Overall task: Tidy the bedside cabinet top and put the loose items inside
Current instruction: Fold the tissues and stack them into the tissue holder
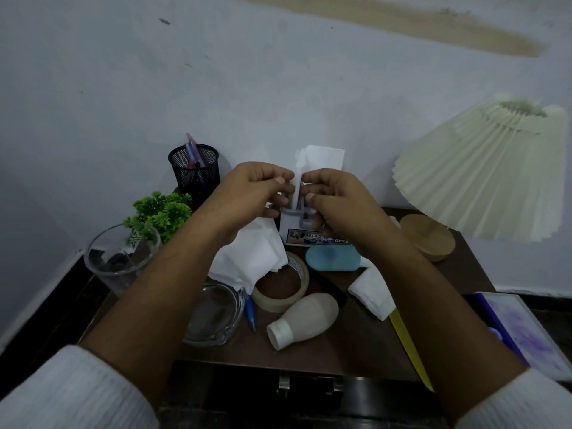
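Observation:
Both hands are raised over the dark wooden bedside cabinet [356,345]. My left hand [257,190] and my right hand [334,196] each pinch a side of a white paper packet [322,159], which stands upright between them with its top torn. A white tissue [250,258] hangs below my left hand. On the cabinet lie a roll of masking tape [297,292], a beige bottle with a white cap [306,320], a blue oval case [331,258], a blue pen [250,314], a folded tissue [371,292] and a yellow ruler [408,345].
A black mesh pen holder [195,171] and a small green plant [162,212] stand at the back left, a tall glass [120,255] and a glass ashtray [213,314] at the left. A pleated lamp [483,178] stands at the right. A purple book [523,329] lies at the right edge.

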A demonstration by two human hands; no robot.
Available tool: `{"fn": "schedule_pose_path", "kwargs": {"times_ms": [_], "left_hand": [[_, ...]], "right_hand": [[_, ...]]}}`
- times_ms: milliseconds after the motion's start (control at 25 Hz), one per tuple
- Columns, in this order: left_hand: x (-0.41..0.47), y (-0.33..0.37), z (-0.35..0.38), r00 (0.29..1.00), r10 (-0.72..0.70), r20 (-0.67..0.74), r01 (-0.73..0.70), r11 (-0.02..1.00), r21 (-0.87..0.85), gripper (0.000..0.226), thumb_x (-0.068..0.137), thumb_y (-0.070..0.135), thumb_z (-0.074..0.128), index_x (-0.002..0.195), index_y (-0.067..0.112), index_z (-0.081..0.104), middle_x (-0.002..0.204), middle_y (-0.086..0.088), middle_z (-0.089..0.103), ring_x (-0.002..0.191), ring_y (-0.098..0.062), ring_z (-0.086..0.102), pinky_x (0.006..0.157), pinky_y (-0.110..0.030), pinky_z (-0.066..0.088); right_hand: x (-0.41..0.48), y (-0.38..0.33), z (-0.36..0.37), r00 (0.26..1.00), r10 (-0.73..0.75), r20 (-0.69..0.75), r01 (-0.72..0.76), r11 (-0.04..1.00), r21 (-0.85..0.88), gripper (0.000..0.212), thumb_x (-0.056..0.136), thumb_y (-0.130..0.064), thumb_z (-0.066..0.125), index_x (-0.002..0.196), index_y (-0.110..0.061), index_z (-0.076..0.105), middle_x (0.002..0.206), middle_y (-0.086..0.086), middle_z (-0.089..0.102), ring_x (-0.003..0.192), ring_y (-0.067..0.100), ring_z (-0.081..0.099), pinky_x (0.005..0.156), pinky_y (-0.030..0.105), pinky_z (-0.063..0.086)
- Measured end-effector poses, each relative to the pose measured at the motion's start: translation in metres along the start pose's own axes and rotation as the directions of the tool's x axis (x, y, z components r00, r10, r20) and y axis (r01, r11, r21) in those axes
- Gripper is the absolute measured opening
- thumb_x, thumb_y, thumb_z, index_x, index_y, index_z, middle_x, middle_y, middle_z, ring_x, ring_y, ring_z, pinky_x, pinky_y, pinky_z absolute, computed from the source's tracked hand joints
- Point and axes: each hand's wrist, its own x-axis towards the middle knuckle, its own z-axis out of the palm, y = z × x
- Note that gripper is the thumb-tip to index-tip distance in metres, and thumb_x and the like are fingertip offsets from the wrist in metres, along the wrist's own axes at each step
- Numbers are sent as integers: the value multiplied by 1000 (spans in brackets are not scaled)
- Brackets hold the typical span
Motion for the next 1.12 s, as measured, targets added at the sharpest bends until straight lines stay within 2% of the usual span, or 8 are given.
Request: {"fn": "schedule_pose_path", "kwargs": {"times_ms": [160, 280, 440, 640, 760, 840, 1000, 1120], "left_hand": [[-4, 7, -12, 993, 54, -105, -52, 998, 26, 25, 102, 18, 53, 121, 19, 69, 110, 3, 74, 100, -16, 70, 76, -26, 59], [-14, 11, -24, 997, 10, -72, -3, 994, 108, 25, 102, 23, 54, 122, 19, 69, 112, 2, 73, 99, -14, 70, 77, -27, 57], [-27, 8, -28, 993, -113, -21, 115, 977, 180, 24, 102, 25, 54, 119, 16, 68, 113, -3, 71, 99, -15, 68, 74, -28, 54], [-40, 11, -31, 995, -93, -20, 95, 982, 165, 22, 102, 25, 55, 116, 16, 69, 112, -3, 72, 100, -18, 70, 76, -29, 54], [-48, 15, -33, 997, -72, -10, 72, 982, 175, 22, 102, 27, 54, 115, 18, 69, 112, -2, 72, 103, -19, 70, 83, -31, 55], [-55, 18, -34, 1000, -28, 7, 26, 982, 189, 25, 102, 34, 54, 116, 20, 70, 112, 2, 73, 105, -16, 69, 90, -33, 54], [-66, 24, -38, 984, 82, 159, -124, 953, 275, 39, 87, 63, 63, 111, 34, 72, 111, 15, 73, 103, -4, 67, 91, -30, 52], [-64, 20, -37, 979, 100, 177, -154, 934, 322, 30, 81, 40, 80, 109, 32, 72, 104, 9, 76, 92, -8, 72, 84, -35, 61]], "right_hand": [[-4, -11, -4, 942, -280, -185, 237, 946, -221, 15, 94, -20, 64, 109, -21, 67, 97, -5, 69, 66, 12, 64, 61, 30, 55], [-16, -21, 2, 953, -302, 32, 301, 924, -237, 10, 90, -24, 72, 99, -21, 71, 82, -3, 70, 65, 11, 66, 65, 34, 59], [-32, -7, 27, 912, -168, 375, 346, 806, -481, 32, 83, -32, 79, 111, -21, 69, 94, -6, 71, 78, 6, 66, 76, 33, 59], [-54, 16, 61, 853, -248, 459, 486, 699, -526, 49, 78, -52, 78, 118, -26, 66, 98, -6, 59, 85, 10, 58, 75, 34, 52], [-60, 15, 68, 857, -363, 366, 513, 674, -531, 24, 88, -37, 70, 107, -21, 72, 93, -2, 58, 84, 13, 58, 75, 41, 53], [-59, 5, 59, 880, -430, 203, 473, 752, -458, 14, 89, -28, 69, 97, -17, 72, 91, -1, 61, 80, 13, 58, 74, 39, 52], [-58, -18, 22, 924, -373, -87, 374, 928, -7, 17, 88, -17, 64, 86, 0, 63, 82, 21, 61, 77, 29, 60, 70, 49, 54], [-58, -24, -2, 936, -256, -242, 312, 922, 231, 26, 94, -12, 58, 86, 12, 51, 78, 24, 50, 74, 27, 51, 62, 43, 50]]}}
